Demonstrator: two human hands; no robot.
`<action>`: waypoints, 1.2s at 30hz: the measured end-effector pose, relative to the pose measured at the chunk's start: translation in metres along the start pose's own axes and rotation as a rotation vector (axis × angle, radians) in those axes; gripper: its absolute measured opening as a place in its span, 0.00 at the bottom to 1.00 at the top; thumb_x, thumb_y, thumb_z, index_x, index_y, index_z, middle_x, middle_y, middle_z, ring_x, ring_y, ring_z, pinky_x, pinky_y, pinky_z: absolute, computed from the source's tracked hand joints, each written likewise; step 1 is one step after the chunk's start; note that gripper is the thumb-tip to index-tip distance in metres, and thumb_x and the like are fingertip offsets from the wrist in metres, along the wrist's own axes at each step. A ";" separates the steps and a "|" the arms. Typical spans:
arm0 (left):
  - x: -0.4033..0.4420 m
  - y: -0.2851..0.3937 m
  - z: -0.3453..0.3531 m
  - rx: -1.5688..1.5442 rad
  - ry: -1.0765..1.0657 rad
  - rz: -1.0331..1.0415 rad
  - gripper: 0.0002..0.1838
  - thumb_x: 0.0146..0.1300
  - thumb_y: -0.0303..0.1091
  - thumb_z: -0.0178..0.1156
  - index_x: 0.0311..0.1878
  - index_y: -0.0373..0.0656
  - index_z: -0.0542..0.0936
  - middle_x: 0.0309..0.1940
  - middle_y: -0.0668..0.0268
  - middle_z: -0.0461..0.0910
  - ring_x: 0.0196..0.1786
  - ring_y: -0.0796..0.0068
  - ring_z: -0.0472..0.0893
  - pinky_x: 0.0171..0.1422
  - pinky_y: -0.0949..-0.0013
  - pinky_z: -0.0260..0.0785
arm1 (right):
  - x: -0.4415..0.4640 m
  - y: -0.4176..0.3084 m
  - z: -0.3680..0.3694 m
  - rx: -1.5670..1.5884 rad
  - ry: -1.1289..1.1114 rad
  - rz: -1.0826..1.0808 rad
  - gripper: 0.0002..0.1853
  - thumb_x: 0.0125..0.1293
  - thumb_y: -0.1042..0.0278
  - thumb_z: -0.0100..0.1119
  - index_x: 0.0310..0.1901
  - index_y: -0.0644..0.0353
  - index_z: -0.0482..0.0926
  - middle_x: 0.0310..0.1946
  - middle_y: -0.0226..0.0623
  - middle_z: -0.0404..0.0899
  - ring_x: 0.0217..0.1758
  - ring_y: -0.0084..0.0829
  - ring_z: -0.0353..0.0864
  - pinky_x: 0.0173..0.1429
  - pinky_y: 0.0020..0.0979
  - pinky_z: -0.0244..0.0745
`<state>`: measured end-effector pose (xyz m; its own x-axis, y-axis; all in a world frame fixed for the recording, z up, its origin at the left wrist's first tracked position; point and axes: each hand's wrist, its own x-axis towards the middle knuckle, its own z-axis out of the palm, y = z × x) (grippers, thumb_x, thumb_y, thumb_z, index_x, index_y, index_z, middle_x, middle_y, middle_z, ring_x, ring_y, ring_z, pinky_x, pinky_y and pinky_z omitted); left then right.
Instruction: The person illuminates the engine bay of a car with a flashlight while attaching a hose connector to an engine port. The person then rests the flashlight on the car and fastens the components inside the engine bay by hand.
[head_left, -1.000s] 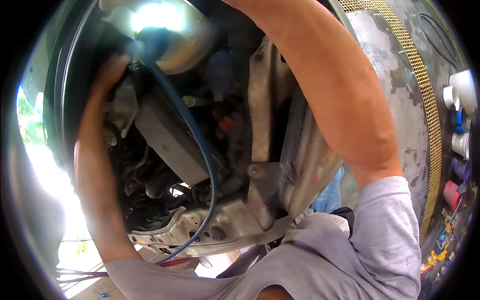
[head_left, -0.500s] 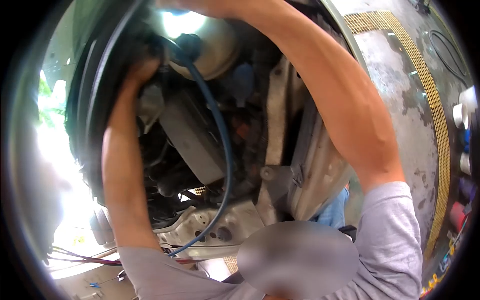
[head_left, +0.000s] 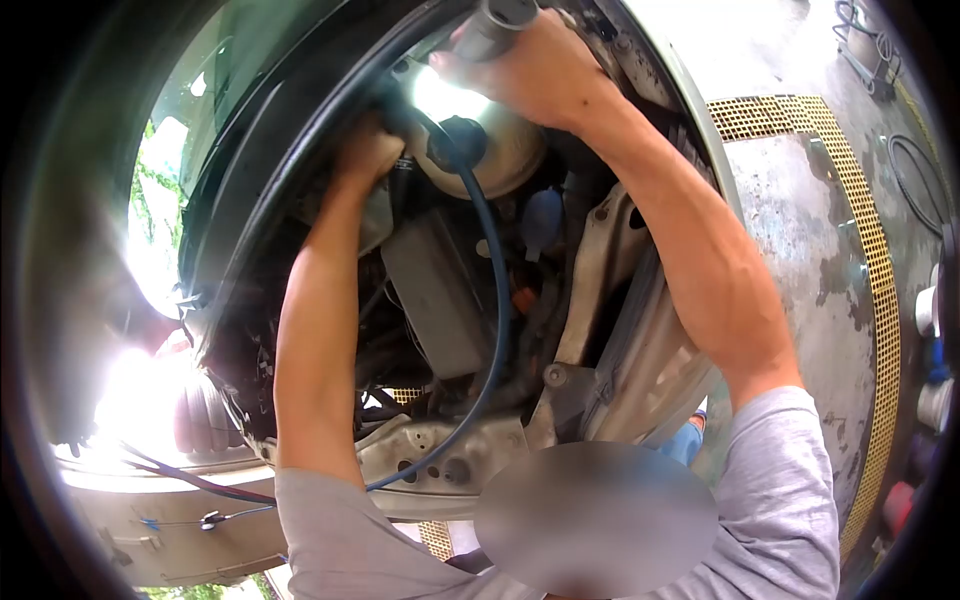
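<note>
My right hand (head_left: 545, 75) is closed around a grey cylindrical lamp (head_left: 490, 32) at the top, its bright glow falling just below. My left hand (head_left: 372, 152) is a fist in the dark upper part of the engine bay; what it grips is hidden. Beside the fist, a blue hose (head_left: 498, 290) starts near the lit area and curves down to the metal front panel (head_left: 440, 450). Under the light lies a round beige part (head_left: 510, 165) with a dark knob (head_left: 458, 143).
A grey box-shaped part (head_left: 435, 295) sits between my forearms. A blue part (head_left: 542, 220) and a pale metal bracket (head_left: 597, 280) are to its right. Yellow floor grating (head_left: 868, 230), a coiled black cable (head_left: 915, 180) and white containers (head_left: 928, 310) are farther right.
The view has shifted, so the engine bay and both arms sit farther right and lower. My right hand and the lamp's grey body now show clearly; before, the hand was mostly out of frame.
</note>
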<state>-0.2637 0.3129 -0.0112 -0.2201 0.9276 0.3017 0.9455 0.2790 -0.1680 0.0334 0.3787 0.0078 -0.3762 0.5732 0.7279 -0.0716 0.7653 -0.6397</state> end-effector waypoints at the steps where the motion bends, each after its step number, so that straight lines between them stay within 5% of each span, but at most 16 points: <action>1: 0.001 -0.002 0.000 -0.036 0.005 -0.001 0.28 0.65 0.56 0.57 0.49 0.37 0.84 0.50 0.43 0.84 0.58 0.40 0.80 0.64 0.47 0.72 | 0.002 0.007 0.000 -0.032 0.022 -0.071 0.17 0.63 0.51 0.64 0.31 0.59 0.85 0.25 0.42 0.85 0.31 0.41 0.86 0.40 0.40 0.77; 3: -0.006 0.011 -0.012 -0.106 0.003 -0.004 0.27 0.67 0.55 0.56 0.47 0.37 0.85 0.48 0.43 0.84 0.58 0.41 0.81 0.64 0.47 0.72 | 0.000 0.007 -0.006 -0.055 0.073 -0.009 0.18 0.62 0.51 0.69 0.36 0.61 0.85 0.25 0.39 0.85 0.29 0.33 0.84 0.35 0.35 0.76; 4: -0.006 0.015 -0.023 -0.091 -0.165 -0.023 0.27 0.70 0.55 0.55 0.48 0.36 0.84 0.48 0.43 0.84 0.57 0.40 0.81 0.63 0.48 0.71 | 0.001 0.009 -0.008 0.034 0.103 0.065 0.20 0.61 0.50 0.71 0.41 0.62 0.86 0.25 0.36 0.85 0.25 0.28 0.83 0.31 0.30 0.76; 7: -0.012 0.023 -0.028 0.103 -0.115 -0.051 0.27 0.69 0.54 0.58 0.50 0.36 0.84 0.49 0.43 0.84 0.57 0.40 0.81 0.62 0.48 0.71 | 0.005 0.007 -0.015 0.192 0.099 0.219 0.26 0.59 0.45 0.73 0.46 0.62 0.86 0.25 0.35 0.84 0.20 0.23 0.81 0.27 0.27 0.77; 13: -0.036 0.036 -0.055 -0.147 -0.148 -0.133 0.29 0.66 0.52 0.61 0.58 0.35 0.81 0.54 0.39 0.81 0.60 0.40 0.79 0.66 0.48 0.70 | 0.008 -0.002 -0.021 0.249 0.036 0.397 0.24 0.58 0.46 0.74 0.45 0.59 0.87 0.26 0.34 0.85 0.24 0.22 0.82 0.30 0.27 0.78; 16: -0.038 0.044 -0.057 -0.064 -0.141 -0.212 0.29 0.65 0.52 0.61 0.59 0.36 0.81 0.55 0.39 0.81 0.61 0.41 0.79 0.66 0.49 0.70 | 0.007 0.010 -0.009 0.068 0.136 0.184 0.22 0.58 0.48 0.75 0.42 0.60 0.87 0.27 0.32 0.85 0.28 0.21 0.83 0.33 0.26 0.77; 19: -0.037 0.026 -0.042 -0.096 -0.101 -0.167 0.28 0.65 0.51 0.61 0.59 0.38 0.82 0.55 0.40 0.81 0.61 0.41 0.79 0.66 0.49 0.70 | 0.007 0.012 -0.004 0.172 0.193 0.249 0.19 0.59 0.51 0.75 0.40 0.61 0.87 0.27 0.31 0.85 0.30 0.21 0.83 0.35 0.26 0.78; 23: -0.036 0.015 -0.027 -0.082 -0.100 -0.219 0.27 0.65 0.50 0.61 0.59 0.39 0.82 0.55 0.42 0.81 0.60 0.42 0.80 0.65 0.49 0.71 | 0.027 0.005 -0.034 0.216 -0.188 0.474 0.18 0.62 0.53 0.73 0.39 0.62 0.87 0.27 0.32 0.84 0.29 0.21 0.82 0.35 0.26 0.77; 28: -0.039 0.011 -0.016 -0.039 -0.020 -0.241 0.24 0.64 0.46 0.61 0.59 0.45 0.82 0.56 0.47 0.81 0.60 0.43 0.80 0.65 0.50 0.70 | 0.034 0.028 -0.034 0.194 -0.223 0.077 0.15 0.61 0.56 0.73 0.38 0.61 0.85 0.28 0.34 0.85 0.27 0.27 0.84 0.33 0.28 0.79; 36: -0.038 0.034 -0.036 -0.082 -0.073 -0.266 0.17 0.65 0.35 0.56 0.56 0.44 0.81 0.54 0.48 0.81 0.59 0.43 0.79 0.64 0.47 0.70 | 0.038 0.041 -0.032 0.009 -0.176 -0.255 0.15 0.53 0.68 0.77 0.40 0.66 0.85 0.33 0.43 0.87 0.31 0.38 0.89 0.37 0.30 0.84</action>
<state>-0.2141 0.2783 0.0054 -0.4771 0.8405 0.2566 0.8676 0.4971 -0.0150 0.0455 0.4410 0.0171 -0.4995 0.3026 0.8118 -0.1919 0.8751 -0.4443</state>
